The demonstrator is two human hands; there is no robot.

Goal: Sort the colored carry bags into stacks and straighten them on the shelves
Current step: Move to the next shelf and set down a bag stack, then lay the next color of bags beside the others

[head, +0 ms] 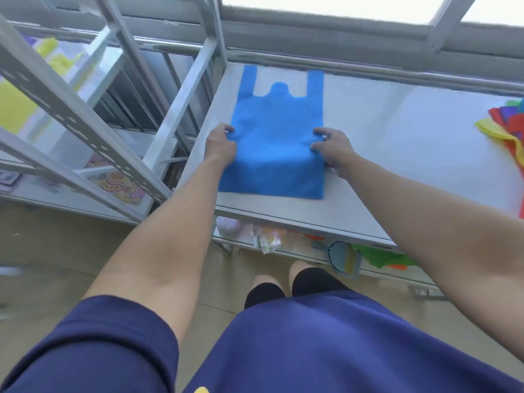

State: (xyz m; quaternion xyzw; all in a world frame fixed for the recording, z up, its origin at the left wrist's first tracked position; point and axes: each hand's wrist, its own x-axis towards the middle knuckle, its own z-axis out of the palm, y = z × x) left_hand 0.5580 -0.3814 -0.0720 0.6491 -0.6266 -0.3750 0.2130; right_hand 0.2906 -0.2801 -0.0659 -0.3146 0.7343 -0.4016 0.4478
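Note:
A blue carry bag (276, 143) lies flat on the white shelf (397, 131), handles pointing away from me. My left hand (219, 144) holds its left edge with curled fingers. At the opposite edge my right hand (331, 150) grips the bag, thumb on top of the fabric. A mixed pile of red, yellow, purple and green bags (507, 129) sits at the shelf's right end.
A grey metal rack (85, 114) stands to the left with yellow bags (17, 106) on it and colourful items on its lower shelf. Beneath the white shelf lie a green bag (380, 258), a dustpan (344, 259) and small packets. Windows run behind.

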